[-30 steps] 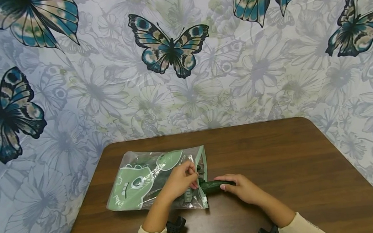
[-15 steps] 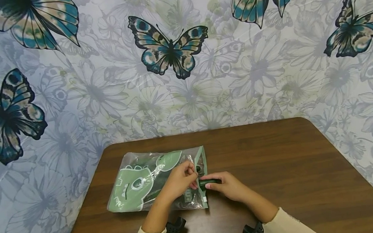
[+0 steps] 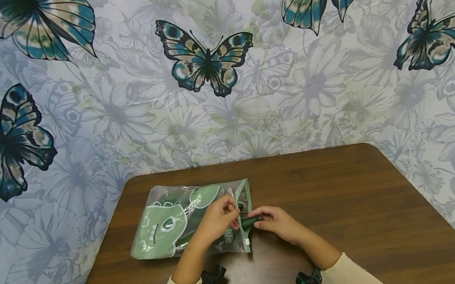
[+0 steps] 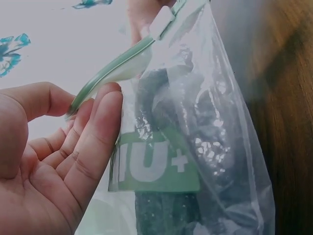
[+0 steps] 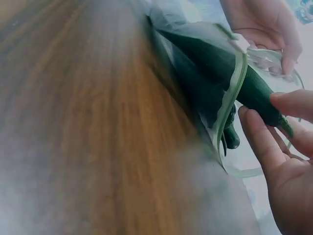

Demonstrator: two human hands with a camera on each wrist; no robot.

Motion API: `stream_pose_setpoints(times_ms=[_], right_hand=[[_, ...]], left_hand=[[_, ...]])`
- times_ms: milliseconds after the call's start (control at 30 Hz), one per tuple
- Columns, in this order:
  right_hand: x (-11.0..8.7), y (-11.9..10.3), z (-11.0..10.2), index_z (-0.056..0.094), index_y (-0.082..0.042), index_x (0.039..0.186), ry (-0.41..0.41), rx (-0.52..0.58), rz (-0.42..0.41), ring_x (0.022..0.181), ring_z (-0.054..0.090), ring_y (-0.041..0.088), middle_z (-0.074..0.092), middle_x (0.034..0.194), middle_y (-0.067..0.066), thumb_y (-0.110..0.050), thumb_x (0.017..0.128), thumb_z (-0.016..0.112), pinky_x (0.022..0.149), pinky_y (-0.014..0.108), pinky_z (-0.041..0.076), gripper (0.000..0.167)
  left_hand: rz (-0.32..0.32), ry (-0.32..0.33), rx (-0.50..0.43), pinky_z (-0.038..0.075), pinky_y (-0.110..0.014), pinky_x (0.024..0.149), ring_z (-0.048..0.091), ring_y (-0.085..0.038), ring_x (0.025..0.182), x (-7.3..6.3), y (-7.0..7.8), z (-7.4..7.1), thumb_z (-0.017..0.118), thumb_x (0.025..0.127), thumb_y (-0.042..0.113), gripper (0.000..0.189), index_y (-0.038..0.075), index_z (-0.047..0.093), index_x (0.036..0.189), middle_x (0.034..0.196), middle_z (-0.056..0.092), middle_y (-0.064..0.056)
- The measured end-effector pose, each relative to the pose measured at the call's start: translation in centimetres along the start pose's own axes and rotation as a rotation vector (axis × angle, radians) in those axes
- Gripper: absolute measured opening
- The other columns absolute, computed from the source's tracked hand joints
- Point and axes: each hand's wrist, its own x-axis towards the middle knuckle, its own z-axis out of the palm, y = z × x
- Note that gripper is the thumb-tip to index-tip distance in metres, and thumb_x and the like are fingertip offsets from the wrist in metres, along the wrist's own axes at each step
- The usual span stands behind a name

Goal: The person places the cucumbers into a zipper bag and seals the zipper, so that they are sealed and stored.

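Observation:
A clear zip bag (image 3: 160, 228) with a green cartoon print lies on the table, its mouth facing right. My left hand (image 3: 216, 218) pinches the green zip edge (image 4: 110, 68) of the mouth between thumb and fingers. My right hand (image 3: 281, 225) is at the mouth, holding a dark green cucumber (image 5: 261, 93) near its end with thumb on one side and fingers on the other. Most of that cucumber is inside the bag; its tip shows outside. Beside it in the bag, more dark green cucumbers (image 5: 193, 88) show through the plastic, one stem end poking at the opening.
The brown wooden table (image 3: 332, 187) extends to the right and front of the bag. Behind it hangs a cloth (image 3: 139, 99) printed with butterflies and flowers. A white zip slider (image 4: 162, 22) sits on the bag's edge.
My right hand has moved left toward the bag, and the cucumber has slid mostly inside; over the last half second that hand shifted slightly back right. The left hand stays at the bag's mouth.

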Motion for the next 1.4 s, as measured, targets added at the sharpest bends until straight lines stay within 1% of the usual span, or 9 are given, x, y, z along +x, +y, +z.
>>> stream_pose_setpoints(times_ms=[133,367,500,567,800,967,1200,1300,1400], right_hand=[[-0.1,0.3,0.0,0.067,0.000,0.125,0.025,0.032,-0.007,0.100,0.068,0.004,0.066,0.128,0.023,-0.012,0.094,0.070,0.084,0.019,0.059,0.034],[0.6,0.3,1.7,0.066,0.004,0.120,0.050,0.054,-0.031,0.087,0.067,0.001,0.067,0.123,0.025,-0.006,0.092,0.070,0.077,0.019,0.059,0.030],[1.0,0.1,2.4,0.066,0.007,0.116,0.059,0.042,-0.042,0.094,0.068,0.003,0.065,0.122,0.025,-0.002,0.091,0.070,0.080,0.018,0.059,0.027],[1.0,0.0,2.5,0.068,0.007,0.113,0.056,0.010,-0.068,0.098,0.067,0.005,0.065,0.119,0.024,-0.002,0.090,0.071,0.083,0.019,0.060,0.024],[0.7,0.6,2.3,0.078,-0.008,0.105,0.025,-0.214,-0.118,0.107,0.065,0.007,0.072,0.114,0.006,-0.016,0.091,0.074,0.093,0.020,0.057,0.017],[0.6,1.1,2.0,0.078,-0.009,0.108,-0.038,-0.269,-0.165,0.108,0.066,0.010,0.073,0.115,0.006,-0.018,0.096,0.069,0.094,0.022,0.057,0.018],[0.2,1.5,1.6,0.070,-0.010,0.123,-0.110,-0.259,-0.159,0.120,0.061,0.016,0.065,0.129,0.008,-0.013,0.098,0.065,0.100,0.025,0.055,0.026],[0.2,1.4,1.7,0.068,-0.009,0.126,-0.095,-0.234,-0.158,0.121,0.061,0.017,0.064,0.131,0.010,-0.014,0.098,0.065,0.101,0.026,0.056,0.028],[0.3,1.2,1.7,0.070,-0.009,0.124,-0.049,-0.225,-0.200,0.121,0.062,0.018,0.065,0.130,0.011,-0.013,0.098,0.065,0.100,0.030,0.057,0.027]], left_hand=[[0.013,-0.008,-0.020,0.064,-0.036,0.058,0.070,-0.023,0.061,0.0,0.0,-0.1,0.058,0.095,0.004,0.006,0.001,0.055,0.098,0.082,0.063,-0.015],[0.015,-0.032,-0.042,0.065,-0.035,0.060,0.071,-0.020,0.063,0.2,0.0,0.0,0.055,0.094,0.004,0.006,0.002,0.056,0.100,0.083,0.063,-0.010],[0.016,-0.030,-0.042,0.065,-0.035,0.060,0.070,-0.020,0.064,0.1,0.2,0.0,0.054,0.094,0.004,0.006,0.003,0.056,0.100,0.084,0.063,-0.010],[0.020,-0.025,-0.042,0.065,-0.035,0.060,0.070,-0.021,0.064,0.0,0.2,-0.1,0.054,0.094,0.004,0.006,0.003,0.056,0.100,0.084,0.063,-0.010],[0.024,-0.028,-0.045,0.064,-0.034,0.060,0.070,-0.021,0.064,-0.1,0.2,-0.1,0.054,0.096,0.005,0.004,0.003,0.055,0.099,0.083,0.062,-0.010],[0.032,-0.021,-0.034,0.064,-0.034,0.060,0.070,-0.022,0.063,-0.2,0.1,-0.2,0.055,0.096,0.006,0.004,0.003,0.055,0.098,0.082,0.062,-0.010],[0.051,0.053,-0.053,0.064,-0.035,0.058,0.069,-0.025,0.062,-0.3,0.4,-0.1,0.061,0.095,0.004,0.006,0.001,0.056,0.098,0.084,0.064,-0.017],[0.066,0.100,-0.071,0.063,-0.036,0.058,0.069,-0.027,0.062,-0.4,0.6,-0.2,0.062,0.095,0.003,0.007,0.001,0.057,0.099,0.085,0.065,-0.017],[0.079,0.119,-0.076,0.063,-0.036,0.059,0.068,-0.025,0.061,-0.5,0.9,-0.4,0.062,0.094,0.003,0.006,0.003,0.058,0.099,0.084,0.065,-0.015]])
